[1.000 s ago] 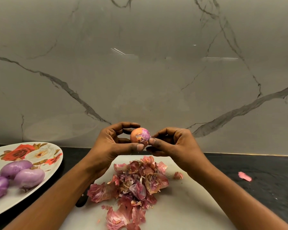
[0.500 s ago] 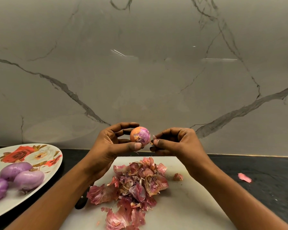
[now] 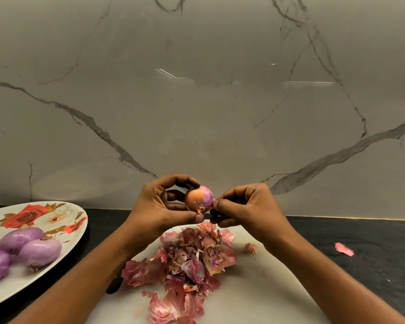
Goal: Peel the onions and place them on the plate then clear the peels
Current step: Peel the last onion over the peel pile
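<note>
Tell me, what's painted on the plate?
Red and white roses with leaves on the white plate, best in the head view.

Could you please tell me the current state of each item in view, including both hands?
held onion: partly peeled, orange skin on one side
left hand: grips the held onion
right hand: pinches skin at the held onion's edge
three onions: peeled, lying on the plate
peels: heaped on the cutting board
stray peel: lying alone on the dark counter

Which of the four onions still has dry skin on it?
The onion in the left hand: orange skin covers part of it. The three on the plate are bare purple.
</note>
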Demonstrator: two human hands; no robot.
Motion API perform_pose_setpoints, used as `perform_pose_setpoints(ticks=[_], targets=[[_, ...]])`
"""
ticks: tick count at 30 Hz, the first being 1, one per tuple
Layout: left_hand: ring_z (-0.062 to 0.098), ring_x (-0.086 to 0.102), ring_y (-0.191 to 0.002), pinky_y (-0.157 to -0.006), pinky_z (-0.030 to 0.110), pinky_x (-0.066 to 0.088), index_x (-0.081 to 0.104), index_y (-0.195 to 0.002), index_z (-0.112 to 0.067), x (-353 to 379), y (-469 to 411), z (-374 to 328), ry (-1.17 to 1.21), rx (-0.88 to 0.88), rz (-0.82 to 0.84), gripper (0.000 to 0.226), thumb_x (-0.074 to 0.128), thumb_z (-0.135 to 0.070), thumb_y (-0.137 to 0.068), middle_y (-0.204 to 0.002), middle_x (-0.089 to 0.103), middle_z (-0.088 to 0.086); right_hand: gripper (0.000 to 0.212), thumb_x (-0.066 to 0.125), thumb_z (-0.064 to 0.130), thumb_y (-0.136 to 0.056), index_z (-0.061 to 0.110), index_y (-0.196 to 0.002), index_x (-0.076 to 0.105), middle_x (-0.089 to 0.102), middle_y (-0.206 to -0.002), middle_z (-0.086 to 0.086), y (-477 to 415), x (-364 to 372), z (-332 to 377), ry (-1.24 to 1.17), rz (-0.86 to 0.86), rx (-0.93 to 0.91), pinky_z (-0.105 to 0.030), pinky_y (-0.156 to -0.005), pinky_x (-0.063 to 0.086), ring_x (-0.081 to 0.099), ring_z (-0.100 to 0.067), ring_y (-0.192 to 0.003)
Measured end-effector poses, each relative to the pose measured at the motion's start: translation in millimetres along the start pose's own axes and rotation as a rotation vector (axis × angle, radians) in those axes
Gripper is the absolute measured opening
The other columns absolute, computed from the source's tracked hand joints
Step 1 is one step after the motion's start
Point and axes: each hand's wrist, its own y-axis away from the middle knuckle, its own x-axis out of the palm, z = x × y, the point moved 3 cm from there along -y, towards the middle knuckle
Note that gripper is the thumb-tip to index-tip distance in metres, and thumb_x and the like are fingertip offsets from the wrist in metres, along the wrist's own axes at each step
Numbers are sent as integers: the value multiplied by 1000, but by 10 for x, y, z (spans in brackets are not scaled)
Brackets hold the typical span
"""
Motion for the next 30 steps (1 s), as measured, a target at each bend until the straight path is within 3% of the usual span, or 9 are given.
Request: perform_pose_setpoints(ticks=[8, 12, 16, 19, 24, 30], targets=[[32, 78, -102, -85, 36, 65, 71, -120, -17, 28, 5, -16, 55, 8, 21, 62, 92, -5, -63, -117, 74, 0, 6, 76, 7, -92, 3, -87, 76, 79, -78, -11, -19, -16, 0, 88, -50, -51, -29, -66, 64, 79, -23, -71], [36, 75, -107, -86, 38, 64, 73, -122, -21, 5, -10, 0, 195, -40, 17, 62, 97, -3, -67, -122, 74, 5, 7, 75, 5, -93, 1, -88, 76, 79, -79, -12, -26, -44, -23, 71, -63, -35, -30, -67, 65, 80, -24, -73], [35, 73, -115, -90, 37, 63, 69, -131, -15, -14, -17, 3, 381, -88, 57, 61, 87, -8, -73, -127, 74, 9, 6, 76, 5, -92, 1, -90, 77, 79, -79, -12, -36, -52, -46, 101, -58, -17, -31, -69, 66, 80, -23, -73], [36, 72, -116, -90, 35, 63, 63, -136, -11, -9, -17, 15, 382, -111, 78, 59, 77, -5, -80, -127, 74, 12, 3, 80, 3, -89, 2, -91, 78, 80, -80, -11, -46, -75, -35, 108, -37, -12, -30, -70, 65, 80, -23, -75], [36, 69, -120, -90, 33, 62, 69, -131, -14, -29, -19, 67, 356, -167, 97, 53, 82, -14, -80, -127, 73, 14, 14, 77, -4, -90, 2, -103, 79, 81, -90, -13, -48, -128, 11, -26, -18, -12, -36, -78, 66, 80, -28, -84], [39, 68, -123, -101, 49, 60, 69, -136, -17, 30, 5, 86, 348, -205, 226, 46, 71, -13, -90, -136, 69, 14, 19, 75, 10, -94, 4, -113, 77, 81, -97, -15, -31, -95, 65, -127, 51, 33, -32, -72, 66, 80, -34, -85]])
